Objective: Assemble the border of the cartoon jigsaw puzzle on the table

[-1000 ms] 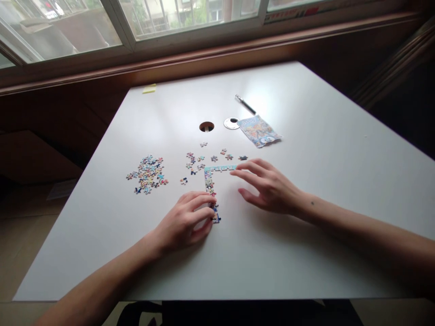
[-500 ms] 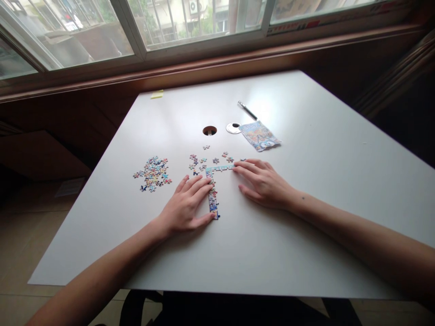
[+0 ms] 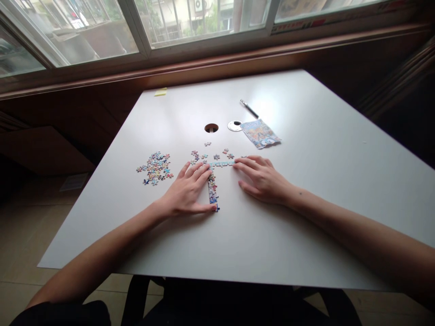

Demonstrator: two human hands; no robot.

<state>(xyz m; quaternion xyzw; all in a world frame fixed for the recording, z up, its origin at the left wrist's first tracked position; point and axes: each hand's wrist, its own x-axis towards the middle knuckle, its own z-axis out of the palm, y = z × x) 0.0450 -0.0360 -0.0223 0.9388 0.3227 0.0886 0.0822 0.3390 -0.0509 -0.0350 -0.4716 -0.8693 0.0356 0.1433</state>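
Partly joined jigsaw pieces form a corner on the white table: a pale blue top strip point(image 3: 222, 163) and a multicoloured side strip point(image 3: 212, 186). My left hand point(image 3: 185, 190) lies spread along the side strip. Its fingertips touch near the corner, and its thumb rests on the dark blue lower end. My right hand point(image 3: 263, 179) has its fingers stretched out, with the fingertips at the right end of the top strip and the thumb apart on the table. Several loose puzzle pieces point(image 3: 216, 156) lie just beyond the corner, some partly hidden by my left hand.
A heap of loose puzzle pieces point(image 3: 156, 167) lies to the left. Farther back are a printed picture sheet point(image 3: 260, 133), a pen point(image 3: 249, 108), a round cable hole point(image 3: 211, 128), its metal cover point(image 3: 234, 126) and a yellow sticky note point(image 3: 161, 92). A window point(image 3: 204, 22) stands behind the table.
My left fingers have moved up the side strip toward the corner, while the thumb stays at its lower end. My right hand barely differs. The camera view has shifted slightly.
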